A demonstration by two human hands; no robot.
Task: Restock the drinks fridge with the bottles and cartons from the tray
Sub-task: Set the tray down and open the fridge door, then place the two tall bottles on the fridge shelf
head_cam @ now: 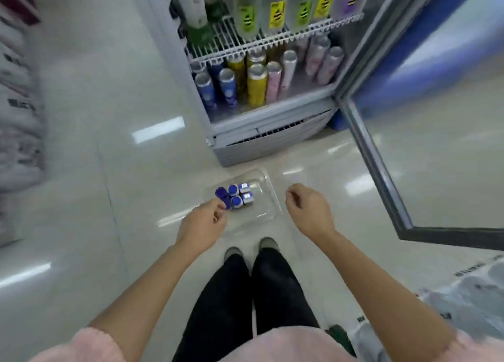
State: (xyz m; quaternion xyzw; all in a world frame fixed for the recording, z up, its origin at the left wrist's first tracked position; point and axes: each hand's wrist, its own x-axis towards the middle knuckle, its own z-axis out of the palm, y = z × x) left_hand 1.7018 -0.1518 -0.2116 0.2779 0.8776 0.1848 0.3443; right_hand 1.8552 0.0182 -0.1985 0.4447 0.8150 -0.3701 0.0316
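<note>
A clear plastic tray (266, 198) lies on the floor in front of the open fridge (270, 121). In its left part stand several blue-capped bottles (233, 190) and two small cartons (246, 197). My left hand (203, 225) hovers at the tray's left edge, fingers curled beside the nearest blue cap (221, 193); whether it touches the cap is unclear. My right hand (309, 210) hangs to the right of the tray, fingers loosely curled and holding nothing.
The fridge's bottom shelf holds cans (256, 86); the wire shelf (272, 38) above holds tall bottles. The glass door (381, 165) swings open to the right. My feet (251, 248) stand just behind the tray. Packaged goods (19, 116) line the left; a plastic bag (463, 301) lies right.
</note>
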